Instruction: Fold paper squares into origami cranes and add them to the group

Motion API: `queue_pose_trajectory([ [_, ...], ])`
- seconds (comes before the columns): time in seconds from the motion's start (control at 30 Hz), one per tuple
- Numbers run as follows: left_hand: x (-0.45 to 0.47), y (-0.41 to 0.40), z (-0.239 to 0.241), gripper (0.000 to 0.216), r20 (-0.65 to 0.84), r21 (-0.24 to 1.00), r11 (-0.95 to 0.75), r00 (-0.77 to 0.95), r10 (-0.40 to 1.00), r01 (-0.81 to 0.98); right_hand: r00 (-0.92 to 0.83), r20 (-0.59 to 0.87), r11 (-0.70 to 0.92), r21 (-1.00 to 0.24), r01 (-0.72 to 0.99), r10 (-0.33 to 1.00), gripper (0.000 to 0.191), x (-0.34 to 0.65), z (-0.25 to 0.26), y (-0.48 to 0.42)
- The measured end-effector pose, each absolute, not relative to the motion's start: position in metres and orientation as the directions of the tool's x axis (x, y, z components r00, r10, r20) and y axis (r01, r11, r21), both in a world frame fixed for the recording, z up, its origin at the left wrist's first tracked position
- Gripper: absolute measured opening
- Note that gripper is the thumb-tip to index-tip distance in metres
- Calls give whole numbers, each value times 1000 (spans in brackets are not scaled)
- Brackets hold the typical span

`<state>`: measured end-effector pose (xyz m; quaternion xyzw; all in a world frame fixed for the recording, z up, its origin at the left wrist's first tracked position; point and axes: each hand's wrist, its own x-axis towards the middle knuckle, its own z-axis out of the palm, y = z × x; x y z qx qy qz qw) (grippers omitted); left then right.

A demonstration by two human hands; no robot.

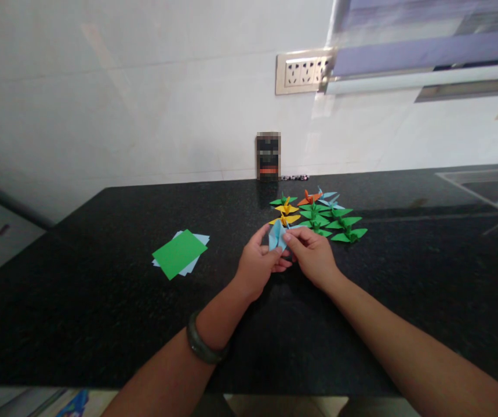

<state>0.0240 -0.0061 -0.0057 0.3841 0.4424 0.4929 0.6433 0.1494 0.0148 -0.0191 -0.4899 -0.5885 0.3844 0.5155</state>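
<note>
A light blue folded paper piece [277, 235] is pinched between both of my hands above the black countertop [101, 301]. My left hand [260, 262] grips it from the left with fingers curled. My right hand [313, 255] grips it from the right with thumb and fingers pressed together. Just beyond my hands lies a group of finished paper cranes [318, 215] in green, yellow, orange and light blue. A dark bangle sits on my left wrist.
A small stack of square paper sheets [180, 253], green on top of pale blue, lies to the left. A dark small box [268, 156] stands against the tiled wall. A socket panel [303, 72] is on the wall. A sink edge [492, 185] shows at far right.
</note>
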Motion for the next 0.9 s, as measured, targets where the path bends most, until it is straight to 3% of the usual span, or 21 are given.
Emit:
queue_pose_trajectory([
  [0.07,25,-7,-6,64,-157,944,189,137,978,-272,19,244,233,-944,234,970,24,150,-21,16],
  [0.17,27,-7,-6,37,-171,925,209,142,975,-318,14,259,247,-934,257,966,22,151,-20,16],
  [0.3,25,-4,-7,34,-254,844,285,130,958,-455,8,240,233,-949,215,971,22,148,-20,14],
  [0.47,22,-4,-7,25,-267,785,318,173,948,-531,-16,36,33,-991,-132,999,26,139,-22,10],
  [0.6,23,-5,-8,26,-232,795,296,186,955,-529,-114,-106,-144,-903,-405,988,25,134,-20,7],
  [0.73,26,-6,-9,28,-215,827,257,141,966,-500,-161,-156,-215,-848,-485,975,25,133,-15,5],
  [0.9,27,-6,-14,29,-151,914,150,28,988,-376,-67,-125,-142,-880,-453,990,25,131,-19,5],
])
